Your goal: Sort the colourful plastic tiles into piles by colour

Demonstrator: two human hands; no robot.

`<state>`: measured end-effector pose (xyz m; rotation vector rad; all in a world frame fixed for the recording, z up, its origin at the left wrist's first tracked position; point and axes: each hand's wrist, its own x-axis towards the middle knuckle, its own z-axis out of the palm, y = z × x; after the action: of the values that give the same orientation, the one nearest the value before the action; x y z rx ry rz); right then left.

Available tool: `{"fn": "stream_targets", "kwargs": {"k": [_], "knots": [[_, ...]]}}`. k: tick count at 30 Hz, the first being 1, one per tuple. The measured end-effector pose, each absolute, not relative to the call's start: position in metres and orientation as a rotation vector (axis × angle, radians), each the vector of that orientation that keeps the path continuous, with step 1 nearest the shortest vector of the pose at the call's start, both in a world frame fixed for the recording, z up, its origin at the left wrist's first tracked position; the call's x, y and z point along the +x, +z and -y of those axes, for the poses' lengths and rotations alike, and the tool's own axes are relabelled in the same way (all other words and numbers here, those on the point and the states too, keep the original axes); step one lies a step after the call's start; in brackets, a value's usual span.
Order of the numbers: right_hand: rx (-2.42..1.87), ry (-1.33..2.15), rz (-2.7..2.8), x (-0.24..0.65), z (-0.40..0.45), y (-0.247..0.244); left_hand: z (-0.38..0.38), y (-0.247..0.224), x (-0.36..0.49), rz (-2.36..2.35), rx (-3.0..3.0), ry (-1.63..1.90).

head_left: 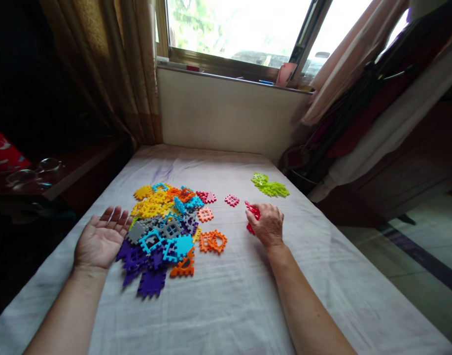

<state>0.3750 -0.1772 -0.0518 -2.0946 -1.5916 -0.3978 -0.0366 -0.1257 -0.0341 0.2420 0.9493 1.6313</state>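
My right hand (269, 224) grips red pieces (253, 210); left hand (102, 241) open, palm-up, at mixed pile's (180, 244) nine o'clock. Green pieces (273, 189), right hand's twelve o'clock, seem grouped by colour.

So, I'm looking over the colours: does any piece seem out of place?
One, perhaps: a lime-green piece pokes out at the left edge of the mixed pile, by the left hand, while the other green pieces in view lie together beyond the right hand.

Red pieces (253, 211); lime-green pieces (273, 189); purple pieces (152, 282); whitish sheet (226, 305); gold-brown curtain (111, 59).
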Motion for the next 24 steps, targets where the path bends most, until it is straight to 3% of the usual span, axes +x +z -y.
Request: {"fn": "stream_targets", "kwargs": {"k": [11,19,24], "knots": [[-2.058,-0.43,1.969,0.386,0.188,-0.071,0.125,-0.034,-0.036,-0.966,0.22,1.644],[-2.213,-0.449,1.793,0.404,0.181,-0.071,0.125,-0.033,-0.035,-0.979,0.232,1.647],[-2.09,-0.383,1.903,0.382,0.159,-0.057,0.125,-0.031,-0.034,-0.973,0.212,1.643]]}}
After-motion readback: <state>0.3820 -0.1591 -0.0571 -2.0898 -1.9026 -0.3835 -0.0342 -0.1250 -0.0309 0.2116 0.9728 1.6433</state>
